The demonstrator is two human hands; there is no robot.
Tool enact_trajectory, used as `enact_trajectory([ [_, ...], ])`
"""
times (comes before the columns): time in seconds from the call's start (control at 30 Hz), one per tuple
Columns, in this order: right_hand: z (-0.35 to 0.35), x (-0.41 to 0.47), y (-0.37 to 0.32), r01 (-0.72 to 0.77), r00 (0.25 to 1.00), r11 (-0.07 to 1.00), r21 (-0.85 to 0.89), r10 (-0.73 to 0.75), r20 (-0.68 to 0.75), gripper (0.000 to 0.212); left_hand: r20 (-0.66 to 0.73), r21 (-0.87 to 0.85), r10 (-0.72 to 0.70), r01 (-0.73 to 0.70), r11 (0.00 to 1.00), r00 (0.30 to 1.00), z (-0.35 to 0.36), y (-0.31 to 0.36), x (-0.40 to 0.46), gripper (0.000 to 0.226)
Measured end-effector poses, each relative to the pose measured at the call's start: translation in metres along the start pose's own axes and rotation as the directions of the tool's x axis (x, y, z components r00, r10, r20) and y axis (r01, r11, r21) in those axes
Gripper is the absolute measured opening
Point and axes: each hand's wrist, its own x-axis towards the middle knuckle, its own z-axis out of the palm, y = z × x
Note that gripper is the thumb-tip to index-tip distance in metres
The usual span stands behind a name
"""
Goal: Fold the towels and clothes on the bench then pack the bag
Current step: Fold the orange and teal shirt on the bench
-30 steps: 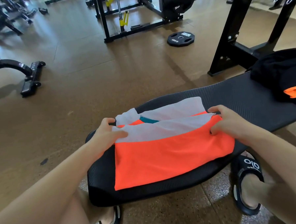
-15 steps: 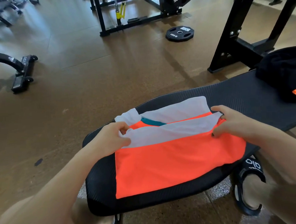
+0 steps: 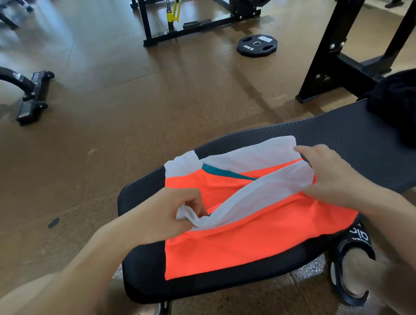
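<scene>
Since a moment ago the left hand (image 3: 166,213) has pulled the white sleeve (image 3: 247,198) of the orange garment (image 3: 242,239) down toward the near side, bunching its end between curled fingers and thumb — the right hand (image 3: 333,175) pins the sleeve's other end with its fingertips, thumb tucked under the white fabric. That garment lies flat on the near end of the black bench (image 3: 333,136). Farther right on the bench sits a black bag (image 3: 401,103) — a weight plate (image 3: 257,45) lies on the floor beyond.

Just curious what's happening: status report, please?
Left hand pinches shirt's white edge. Right hand grips opposite edge. Orange shirt half-folded on bench. Nothing in the way.
</scene>
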Motion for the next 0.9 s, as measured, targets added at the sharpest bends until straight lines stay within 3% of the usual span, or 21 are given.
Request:
enact_trajectory([
  [0.07, 0.006, 0.002, -0.015, 0.178, 0.980, 0.983, -0.044, -0.181, -0.081, 0.081, 0.003, -0.011, -0.048, 0.048, 0.999, 0.999, 0.001, 0.000, 0.002, 0.031],
  [0.13, 0.014, 0.003, -0.037, 0.312, 0.950, 0.950, 0.030, -0.311, -0.022, 0.076, 0.004, 0.062, -0.097, 0.097, 0.993, 0.995, 0.004, -0.001, 0.007, 0.040],
  [0.27, 0.033, 0.012, -0.063, 0.409, 0.907, 0.911, -0.044, -0.401, 0.126, 0.072, -0.111, 0.208, -0.078, 0.100, 0.973, 0.991, 0.003, -0.006, 0.017, 0.011],
  [0.43, 0.041, 0.032, -0.065, 0.440, 0.895, 0.884, -0.158, -0.446, -0.003, 0.041, -0.332, 0.149, -0.140, 0.198, 0.969, 0.933, -0.014, -0.024, 0.026, 0.015],
  [0.57, 0.032, 0.040, -0.067, 0.312, 0.947, 0.950, 0.025, -0.309, -0.092, 0.002, -0.399, 0.198, -0.127, 0.221, 0.955, 0.908, -0.017, -0.033, 0.036, 0.016],
  [0.7, 0.017, 0.049, -0.063, 0.250, 0.963, 0.966, 0.066, -0.240, -0.123, 0.016, -0.387, 0.148, -0.164, 0.236, 0.960, 0.907, -0.019, -0.035, 0.043, 0.025],
  [0.8, -0.004, 0.050, -0.055, 0.110, 0.989, 0.994, 0.006, -0.110, 0.100, 0.008, -0.353, 0.097, -0.186, 0.234, 0.967, 0.917, -0.024, -0.036, 0.044, 0.030],
  [0.9, -0.022, 0.043, -0.045, 0.012, 0.941, 0.994, -0.111, 0.026, 0.336, 0.007, -0.321, 0.073, -0.173, 0.207, 0.976, 0.931, -0.030, -0.040, 0.042, 0.025],
])
